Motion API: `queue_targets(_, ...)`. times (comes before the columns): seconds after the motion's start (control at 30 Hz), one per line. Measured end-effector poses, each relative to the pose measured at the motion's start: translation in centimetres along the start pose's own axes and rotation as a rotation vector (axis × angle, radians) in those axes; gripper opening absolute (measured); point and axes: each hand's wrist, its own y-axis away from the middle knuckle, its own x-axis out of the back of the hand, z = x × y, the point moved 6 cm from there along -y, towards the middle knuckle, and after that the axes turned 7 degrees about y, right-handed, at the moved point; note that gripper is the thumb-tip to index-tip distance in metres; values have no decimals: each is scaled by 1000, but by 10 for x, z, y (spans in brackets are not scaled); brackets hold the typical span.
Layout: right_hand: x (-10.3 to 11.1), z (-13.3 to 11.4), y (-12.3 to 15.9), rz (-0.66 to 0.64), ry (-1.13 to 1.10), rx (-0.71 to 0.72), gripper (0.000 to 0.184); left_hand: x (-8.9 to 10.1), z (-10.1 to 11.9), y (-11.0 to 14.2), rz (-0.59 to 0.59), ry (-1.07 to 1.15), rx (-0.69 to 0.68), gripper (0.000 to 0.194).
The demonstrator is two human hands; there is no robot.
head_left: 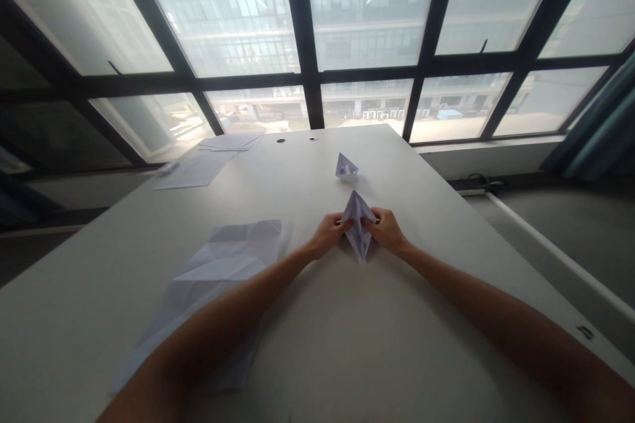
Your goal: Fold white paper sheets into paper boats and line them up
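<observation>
A diamond-shaped piece of folded white paper is held between both hands above the white table, its points facing away from me and toward me. My left hand grips its left edge, with the thumb pressed on the near face. On the other side, my right hand pinches the right edge, thumb on the paper too. Fingers behind the paper are hidden. Just beyond it stands a small folded paper boat, touched by neither hand.
Creased paper sheets lie at the left, partly under my left forearm. More flat sheets rest at the table's far left. The white table reaches toward large windows. A small dark item lies near the right edge.
</observation>
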Motion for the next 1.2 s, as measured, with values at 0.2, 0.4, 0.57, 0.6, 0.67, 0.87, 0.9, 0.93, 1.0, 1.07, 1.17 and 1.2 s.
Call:
queue_targets(0.2, 3, 3, 0, -8, -44, -95, 15, -2, 6, 3, 36, 5, 33, 31)
queue_targets(0.4, 1, 9, 0, -35, -123, -192, 13, -2, 5, 2, 54, 81, 70, 20)
queue_targets(0.57, -5, 11, -1, -47, -300, -225, 19, -1, 0, 0, 28, 124, 90, 23)
queue_targets(0.6, -7, 11, 0, -57, -354, -247, 21, 0, -2, 0, 25, 132, 98, 23)
queue_targets(0.67, -10, 12, 1, -85, -459, -301, 25, 0, -3, -1, 14, 136, 117, 23)
queue_targets(0.87, -14, 12, 4, -120, -585, -387, 28, -1, -4, 0, 16, 169, 169, 25)
queue_targets(0.9, -14, 12, 4, -114, -585, -388, 28, -1, -4, 0, 14, 181, 167, 25)
queue_targets(0.93, -14, 13, 4, -105, -583, -387, 27, -1, -4, 0, 12, 194, 162, 26)
queue_targets(1.0, -13, 15, 3, -85, -580, -382, 27, -1, -4, -1, 15, 219, 149, 27)
queue_targets(1.07, -13, 16, 2, -71, -582, -378, 28, 0, -3, -2, 31, 243, 148, 29)
queue_targets(1.17, -13, 16, 1, -66, -573, -368, 30, -1, -2, -2, 27, 256, 151, 29)
queue_targets(1.2, -12, 16, 1, -63, -564, -367, 30, -2, -1, -2, 18, 249, 143, 30)
